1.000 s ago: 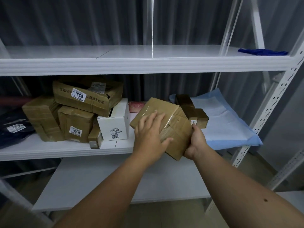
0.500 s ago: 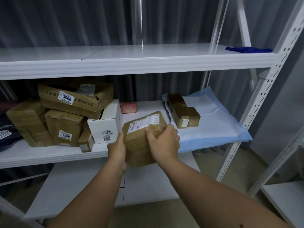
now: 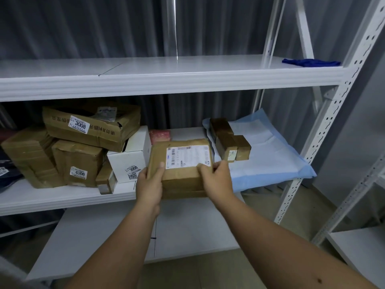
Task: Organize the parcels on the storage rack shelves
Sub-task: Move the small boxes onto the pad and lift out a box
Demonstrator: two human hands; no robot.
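While both hands hold it, a flat brown cardboard parcel with a white shipping label (image 3: 180,166) sits in the air just in front of the middle white metal shelf (image 3: 62,197). The left hand (image 3: 150,184) grips the parcel's left edge, with the thumb on top and the other fingers curled under it. The right hand (image 3: 217,180) grips the right bottom corner, with the fingers bent over the top near the label. The label faces up.

On the left of that shelf is a pile of parcels. A big brown box with a sticker that says 3008 (image 3: 91,126) lies on top, tilted. Under it stands a brown taped box with a sticker that says 4006 (image 3: 78,162). Beside that one, further left, is another brown taped box (image 3: 27,153). A white cardboard box with a small 3008 sticker (image 3: 130,158) stands just left of the held parcel. A small pink packet (image 3: 160,136) lies behind the parcel, near the back of the shelf.

On the right lies a pale blue soft bag (image 3: 270,155). Small brown taped boxes (image 3: 229,142) rest on top of it.

The top white shelf (image 3: 166,80) has a dark blue cloth (image 3: 310,62) at its far right end. Grey curtains (image 3: 104,28) hang behind the rack.
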